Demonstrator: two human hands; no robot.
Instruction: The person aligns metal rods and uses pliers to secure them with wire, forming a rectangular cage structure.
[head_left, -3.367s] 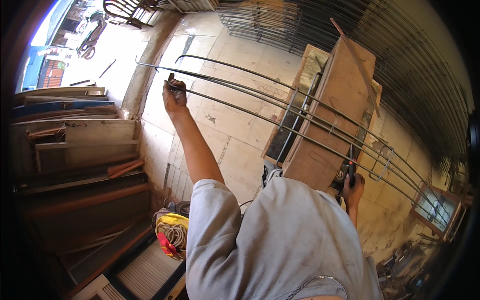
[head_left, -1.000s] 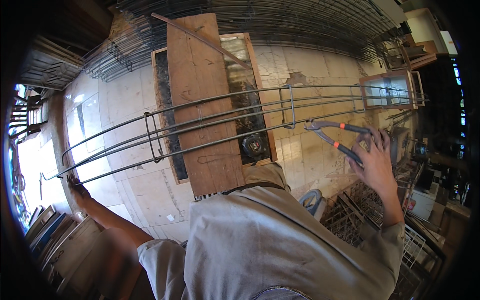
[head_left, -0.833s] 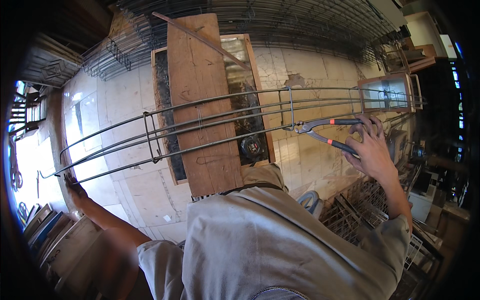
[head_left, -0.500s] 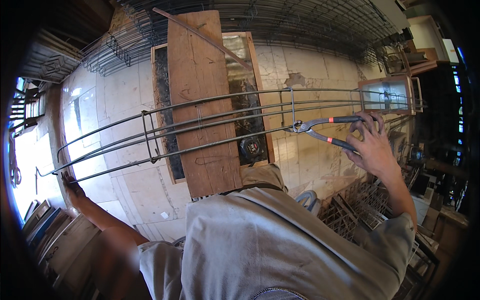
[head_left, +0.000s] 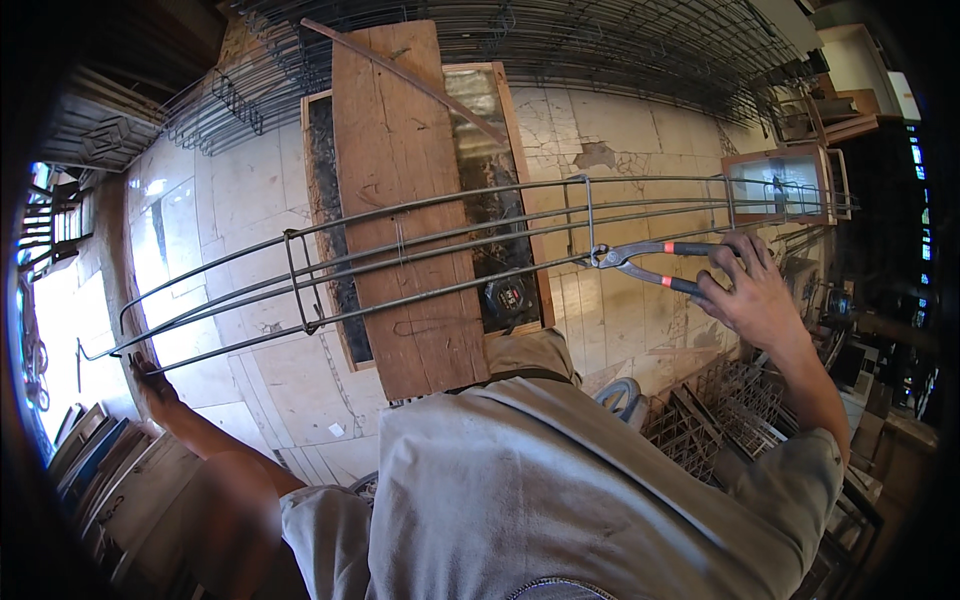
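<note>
A long rebar cage [head_left: 390, 308] of thin steel bars with rectangular stirrups [head_left: 589, 212] lies across a wooden plank [head_left: 385, 125] resting on a wooden-edged frame [head_left: 545, 305]. My left hand [head_left: 155, 388] grips the near bar at its left end. My right hand [head_left: 740, 290] holds steel pincers [head_left: 635, 260] with black handles and orange bands, their handles apart and jaws around the joint of the near bar and a stirrup. A round tape measure [head_left: 503, 297] rests beside the plank, below the bars.
Stacked wire cages [head_left: 520, 40] fill the far side. A small glass-paned frame [head_left: 760, 175] sits at the cage's right end. Boards [head_left: 120, 470] lean at lower left, metal grids [head_left: 715, 410] stand at lower right, and a thin wooden strip [head_left: 390, 70] lies on the plank.
Since a second ago, the pincers have moved left onto the stirrup joint, with my right hand following. Earlier, my view was turned further left and my left hand was higher in it.
</note>
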